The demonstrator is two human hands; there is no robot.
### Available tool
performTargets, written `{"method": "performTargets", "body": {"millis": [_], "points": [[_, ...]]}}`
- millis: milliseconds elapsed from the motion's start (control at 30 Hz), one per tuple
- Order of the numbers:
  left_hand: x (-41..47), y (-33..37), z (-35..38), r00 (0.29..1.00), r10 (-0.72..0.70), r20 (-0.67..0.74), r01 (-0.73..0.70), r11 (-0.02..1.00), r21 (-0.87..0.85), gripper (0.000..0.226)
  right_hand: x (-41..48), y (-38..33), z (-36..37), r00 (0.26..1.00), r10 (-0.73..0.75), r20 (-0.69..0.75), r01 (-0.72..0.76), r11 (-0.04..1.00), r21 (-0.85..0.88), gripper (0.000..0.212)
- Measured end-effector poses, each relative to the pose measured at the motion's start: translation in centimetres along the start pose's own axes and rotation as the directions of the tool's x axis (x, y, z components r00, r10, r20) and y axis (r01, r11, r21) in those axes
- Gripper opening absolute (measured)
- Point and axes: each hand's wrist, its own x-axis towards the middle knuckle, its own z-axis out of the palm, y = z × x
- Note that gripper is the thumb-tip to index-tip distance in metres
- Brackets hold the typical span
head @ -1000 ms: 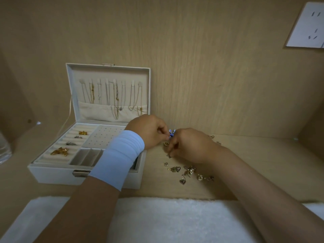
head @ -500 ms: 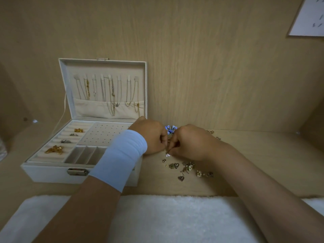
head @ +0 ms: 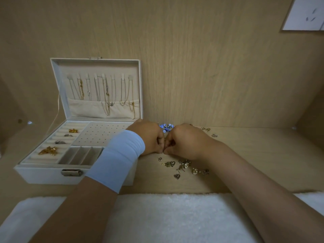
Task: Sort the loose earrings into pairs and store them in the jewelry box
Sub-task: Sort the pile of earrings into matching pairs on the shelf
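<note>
1. Currently the left hand [head: 149, 139], with a pale blue wristband [head: 119, 158] on its wrist, and the right hand [head: 187, 141] meet knuckle to knuckle low over the tabletop [head: 263, 146].
2. Both hands have their fingers curled in, and the fingertips pinch a small metal earring [head: 163, 152] between them. Only a sliver of it shows, so its shape cannot be told.
3. Loose earrings [head: 182, 166] lie scattered on the tabletop just in front of the hands, on the person's side. Heart-shaped and pearl pieces are among them.
4. Blue earrings [head: 165, 127] sit just behind the hands, close to the wooden back wall. A few more small pieces [head: 206, 129] lie beyond the right wrist.
5. The jewelry box [head: 43, 174] stands open just left of the hands, and the left forearm crosses over its front right corner. Necklaces [head: 105, 92] hang in its upright lid, and a gold brooch [head: 49, 150] rests on the ring rolls.
6. A white towel [head: 157, 216] runs along the near edge under both forearms.
</note>
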Motion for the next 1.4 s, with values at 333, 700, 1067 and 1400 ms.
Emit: {"method": "performTargets", "body": {"millis": [333, 700, 1067, 1400], "points": [[-0.8, 1.1, -1.9, 0.997, -0.003, -0.076, -0.016, 0.970, -0.241, 0.019, -3.0, 2.8, -4.8, 0.998, 0.042, 0.039, -0.051, 0.962, 0.269, 0.006], [-0.6, 5.2, -0.2, 0.977, 0.154, 0.147, -0.109, 0.955, -0.277, 0.018, -5.5, 3.4, -3.7, 0.933, 0.022, 0.359, -0.114, 0.965, 0.237, 0.022], [-1.2, 2.8, -2.1, 0.990, 0.134, 0.034, -0.088, 0.803, -0.590, 0.005, -5.4, 3.9, -4.9, 0.966, 0.050, 0.255, -0.151, 0.907, 0.394, 0.007], [-0.2, 3.2, -1.6, 0.973, -0.117, -0.200, -0.106, 0.543, -0.833, 0.010, -5.3, 6.7, -5.7, 0.973, 0.195, 0.125, -0.208, 0.504, 0.839, 0.013]]}}
